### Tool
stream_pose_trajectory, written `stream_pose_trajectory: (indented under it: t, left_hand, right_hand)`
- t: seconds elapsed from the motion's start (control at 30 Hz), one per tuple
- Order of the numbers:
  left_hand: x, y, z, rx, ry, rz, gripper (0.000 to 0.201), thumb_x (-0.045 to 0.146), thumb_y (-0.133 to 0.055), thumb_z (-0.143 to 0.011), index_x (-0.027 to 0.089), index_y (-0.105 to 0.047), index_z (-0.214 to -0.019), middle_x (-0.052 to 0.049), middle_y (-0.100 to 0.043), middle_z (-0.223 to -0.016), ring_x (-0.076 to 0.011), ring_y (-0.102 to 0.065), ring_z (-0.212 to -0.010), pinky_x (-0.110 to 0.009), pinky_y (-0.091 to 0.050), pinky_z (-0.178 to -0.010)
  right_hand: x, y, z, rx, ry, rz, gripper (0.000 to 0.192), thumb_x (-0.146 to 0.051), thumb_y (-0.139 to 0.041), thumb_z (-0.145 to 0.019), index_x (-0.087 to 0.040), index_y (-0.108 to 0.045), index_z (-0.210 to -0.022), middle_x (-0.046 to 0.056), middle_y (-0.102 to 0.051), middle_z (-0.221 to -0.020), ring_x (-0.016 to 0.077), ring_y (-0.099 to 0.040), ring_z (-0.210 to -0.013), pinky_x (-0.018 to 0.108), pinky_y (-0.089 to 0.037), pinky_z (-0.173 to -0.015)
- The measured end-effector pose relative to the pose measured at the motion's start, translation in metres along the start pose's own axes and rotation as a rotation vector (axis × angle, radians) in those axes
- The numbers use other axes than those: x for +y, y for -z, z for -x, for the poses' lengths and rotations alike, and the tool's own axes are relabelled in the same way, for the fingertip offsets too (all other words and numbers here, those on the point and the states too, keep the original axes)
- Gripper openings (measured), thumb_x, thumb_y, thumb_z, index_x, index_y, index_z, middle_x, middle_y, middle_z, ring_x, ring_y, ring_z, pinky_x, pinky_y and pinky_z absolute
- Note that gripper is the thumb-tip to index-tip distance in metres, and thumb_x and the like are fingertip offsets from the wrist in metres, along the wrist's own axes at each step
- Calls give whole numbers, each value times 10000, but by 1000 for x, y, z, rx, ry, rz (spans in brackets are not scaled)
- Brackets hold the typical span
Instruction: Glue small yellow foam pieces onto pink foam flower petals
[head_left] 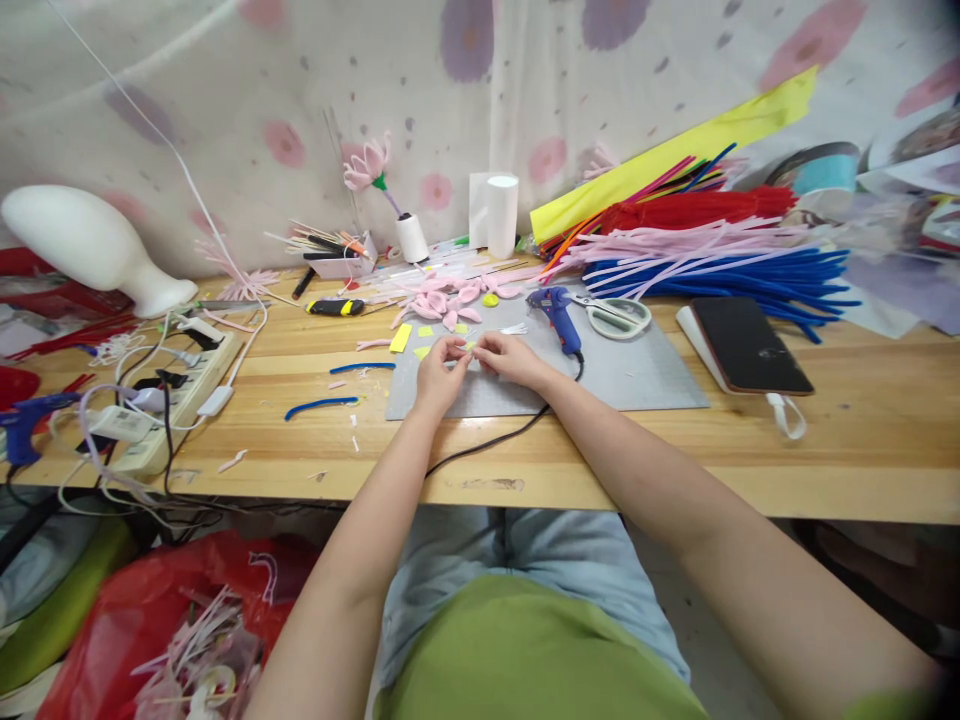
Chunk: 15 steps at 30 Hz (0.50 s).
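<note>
Yellow scrap point(468, 347) is being pinched between the left hand point(440, 372) and right hand point(510, 358) over the grey mat point(637, 375) (glue gun point(556, 315) lying just beyond), so shaping seems underway, calling next for fine fingertip control.

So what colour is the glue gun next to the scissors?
Blue. The glue gun lies on the grey mat beside the scissors, clearest in the head view.

Cluttered craft corner.
A wooden table point(825, 470) stood against a flower-print cloth backdrop point(225, 90); even light fell throughout.
</note>
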<state>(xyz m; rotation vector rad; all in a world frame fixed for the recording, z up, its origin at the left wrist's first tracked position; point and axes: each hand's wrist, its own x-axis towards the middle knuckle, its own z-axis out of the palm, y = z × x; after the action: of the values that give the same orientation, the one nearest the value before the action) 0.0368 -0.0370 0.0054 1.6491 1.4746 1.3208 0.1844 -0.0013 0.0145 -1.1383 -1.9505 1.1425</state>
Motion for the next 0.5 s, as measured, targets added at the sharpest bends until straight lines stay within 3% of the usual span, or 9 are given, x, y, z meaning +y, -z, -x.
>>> stream_pose_trajectory:
  t: [0.13, 0.33, 0.5]
  left_hand:
    - [-3, 3, -3, 8, 14, 37, 176, 200, -631, -706, 187, -595, -878, -17, -655, -766, -127, -621, -744, -287, -480, -768]
    - [-8, 5, -9, 113, 112, 305, 244, 239, -668, -664, 175, -618, -894, -9, -657, -730, -117, -617, -691, -290, -500, -744]
    - [-5, 6, -8, 109, 166, 335, 309, 308, -694, -656, 177, -637, -931, -19, -672, -766, -115, -622, -703, -283, -506, -732]
  right_hand:
    - [2, 2, 0, 50, 3, 112, 202, -304, -455, -831, -171, -520, -693, -47, -492, -523, 91, -444, -523, 217, -339, -569]
    - [4, 3, 0, -16, -27, -11, 250, -335, -402, -868, -176, -506, -706, -40, -533, -521, 72, -448, -444, 197, -347, -502]
    - [3, 3, 0, -37, -33, -77, 305, -362, -374, -894, -172, -510, -699, -31, -561, -521, 67, -434, -427, 190, -345, -481]
